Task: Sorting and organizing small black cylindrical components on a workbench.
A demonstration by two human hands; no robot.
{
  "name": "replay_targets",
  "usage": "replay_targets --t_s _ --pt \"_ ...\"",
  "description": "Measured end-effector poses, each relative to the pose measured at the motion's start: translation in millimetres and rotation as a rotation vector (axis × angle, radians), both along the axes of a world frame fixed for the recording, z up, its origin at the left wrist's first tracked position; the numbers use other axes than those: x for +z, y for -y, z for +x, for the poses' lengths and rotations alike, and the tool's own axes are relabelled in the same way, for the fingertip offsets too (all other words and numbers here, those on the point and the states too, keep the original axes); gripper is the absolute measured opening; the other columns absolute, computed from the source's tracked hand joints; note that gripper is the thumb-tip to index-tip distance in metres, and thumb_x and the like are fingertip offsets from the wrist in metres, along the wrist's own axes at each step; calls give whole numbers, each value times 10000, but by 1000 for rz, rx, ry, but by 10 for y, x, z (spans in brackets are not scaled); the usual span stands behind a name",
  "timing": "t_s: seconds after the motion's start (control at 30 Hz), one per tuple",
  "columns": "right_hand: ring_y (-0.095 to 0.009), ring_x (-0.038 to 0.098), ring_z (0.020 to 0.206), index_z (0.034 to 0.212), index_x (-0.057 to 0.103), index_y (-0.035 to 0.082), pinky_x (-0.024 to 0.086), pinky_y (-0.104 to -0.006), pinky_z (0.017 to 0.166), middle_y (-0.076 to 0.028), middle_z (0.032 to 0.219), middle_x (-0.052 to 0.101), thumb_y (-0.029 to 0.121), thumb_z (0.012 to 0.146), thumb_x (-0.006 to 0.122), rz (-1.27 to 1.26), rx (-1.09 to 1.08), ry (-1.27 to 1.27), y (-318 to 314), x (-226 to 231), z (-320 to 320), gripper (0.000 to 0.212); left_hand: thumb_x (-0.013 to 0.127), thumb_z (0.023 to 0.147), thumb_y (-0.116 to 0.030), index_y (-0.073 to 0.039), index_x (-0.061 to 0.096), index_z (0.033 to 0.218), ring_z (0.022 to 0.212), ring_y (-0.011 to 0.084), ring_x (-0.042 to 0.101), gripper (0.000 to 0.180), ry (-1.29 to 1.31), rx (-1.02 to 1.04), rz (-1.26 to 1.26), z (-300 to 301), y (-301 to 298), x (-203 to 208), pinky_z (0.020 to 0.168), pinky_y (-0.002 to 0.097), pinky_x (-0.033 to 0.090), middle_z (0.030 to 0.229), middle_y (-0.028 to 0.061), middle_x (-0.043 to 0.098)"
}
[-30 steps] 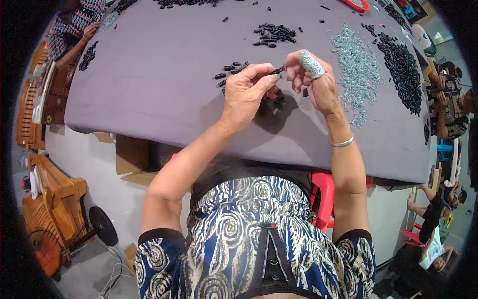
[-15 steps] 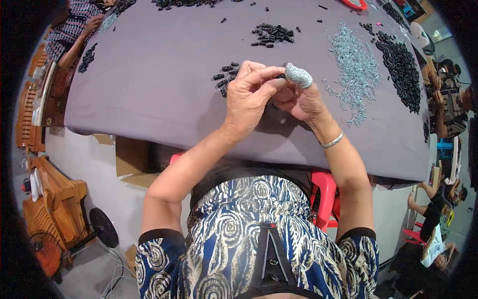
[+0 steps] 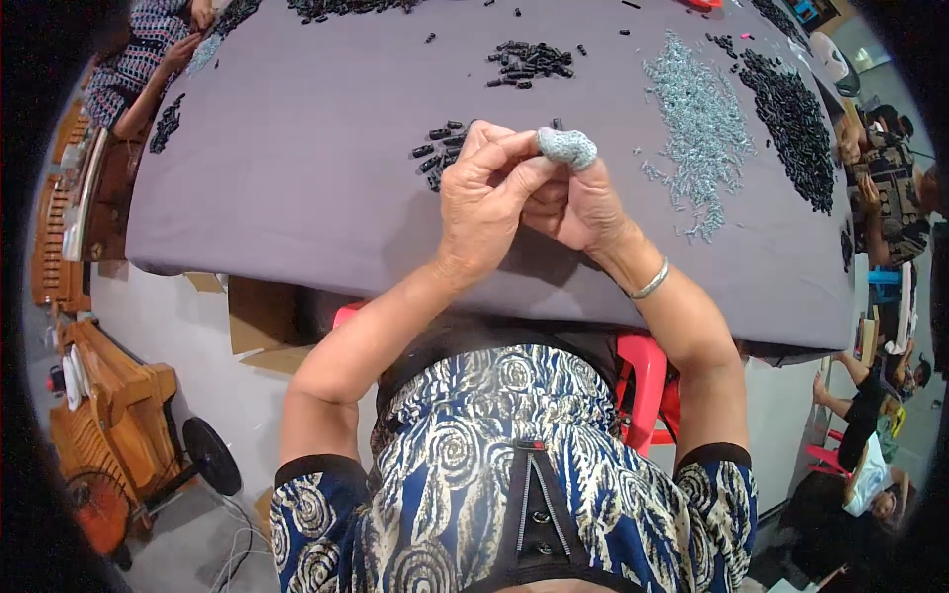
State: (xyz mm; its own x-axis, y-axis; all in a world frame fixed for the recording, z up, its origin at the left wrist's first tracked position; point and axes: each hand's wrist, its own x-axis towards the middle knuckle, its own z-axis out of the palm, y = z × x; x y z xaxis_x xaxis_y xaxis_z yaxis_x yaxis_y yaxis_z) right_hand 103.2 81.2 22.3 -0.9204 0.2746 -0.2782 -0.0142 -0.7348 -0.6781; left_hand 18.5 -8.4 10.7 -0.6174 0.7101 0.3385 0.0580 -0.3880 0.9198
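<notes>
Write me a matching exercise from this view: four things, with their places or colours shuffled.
1. Grey wrap
2. Bracelet
3. Silvery pile
4. Chair

A. Red, at the near edge of the table
B. Around the right wrist
C. Over one digit of the right hand
D. Beside the long black pile

Pairs: 1-C; 2-B; 3-D; 4-A

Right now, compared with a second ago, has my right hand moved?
Yes. Your right hand has moved left, farther from the silver pile and in close to your left hand.
</notes>
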Motion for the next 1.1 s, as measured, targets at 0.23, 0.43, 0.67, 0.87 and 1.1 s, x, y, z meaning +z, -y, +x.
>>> replay_targets --t_s 0.23,0.43,0.67,0.87,1.1 --pt "-27 263 477 695 419 142 182 -187 379 76 578 294 414 943 423 436 -329 43 -425 81 63 368 653 784 -21 -7 674 890 698 85 507 110 -297 234 -148 -396 -25 95 626 220 434 835 24 529" --pt "-18 272 490 771 501 81 206 -184 390 61 581 336 181 930 469 867 -635 86 -873 178 303 191 658 735 -93 -37 675 877 772 214 601 154 -732 319 -476 -836 66 51 695 317 482 836 85 589" --pt "8 369 521 766 635 80 256 -173 424 60 611 525 188 851 620 1323 -138 389 -973 300 491 138 641 722 -125 -42 677 877 795 225 614 180 -807 156 -710 -1025 159 124 721 334 484 858 97 618" --pt "-68 478 603 849 617 2 414 -238 540 10 645 553 96 757 683 1491 124 411 -877 187 548 148 664 747 -82 -22 674 867 648 107 535 135 -548 23 -420 -786 69 84 610 246 450 752 48 589" --pt "-114 518 567 826 601 1 447 -265 541 -54 650 570 61 694 666 1712 -62 292 -649 7 438 159 635 801 -46 -29 656 934 700 79 512 135 -424 -142 -363 -356 -2 -1 634 225 422 775 9 561"
